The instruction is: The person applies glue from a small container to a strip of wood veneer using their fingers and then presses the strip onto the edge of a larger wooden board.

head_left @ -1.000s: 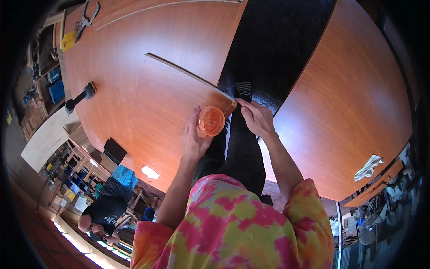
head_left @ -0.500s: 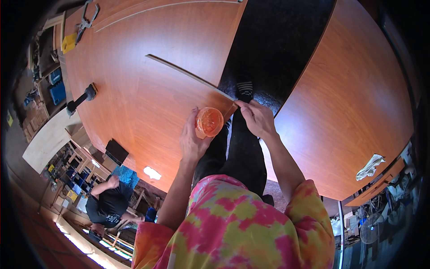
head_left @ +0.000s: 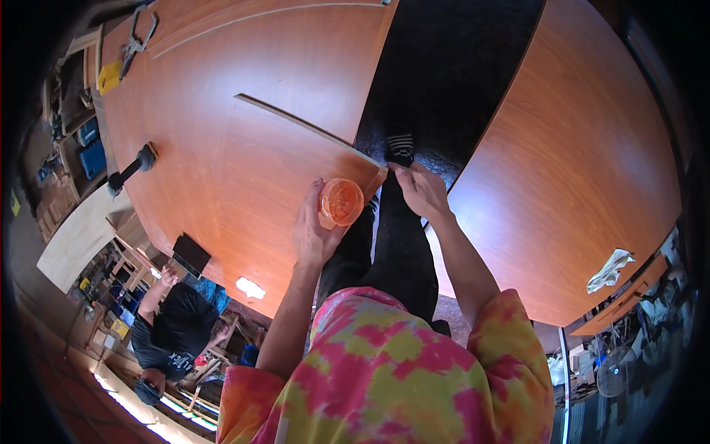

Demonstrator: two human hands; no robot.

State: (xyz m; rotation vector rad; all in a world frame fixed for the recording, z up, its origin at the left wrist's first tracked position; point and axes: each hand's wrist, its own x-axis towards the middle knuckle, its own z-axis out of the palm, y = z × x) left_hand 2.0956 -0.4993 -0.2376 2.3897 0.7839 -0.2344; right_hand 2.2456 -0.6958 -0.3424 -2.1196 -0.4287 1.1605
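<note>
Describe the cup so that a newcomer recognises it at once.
Start from the large wood-coloured panel at left. Toward its right side, the left hand holds the cup. It is round and translucent orange, unlike the thin straight strip nearby.

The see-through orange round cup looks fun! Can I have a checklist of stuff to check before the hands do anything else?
1. See-through orange round cup held in left hand: ok.
2. Cup perfectly level: cannot tell.
3. Right hand near one end of the long, thin, pale-edged strip: ok.
4. Right fingers gripping that strip: cannot tell.
5. Crumpled white cloth close to either hand: not ok, it lies far off to the right.
</note>
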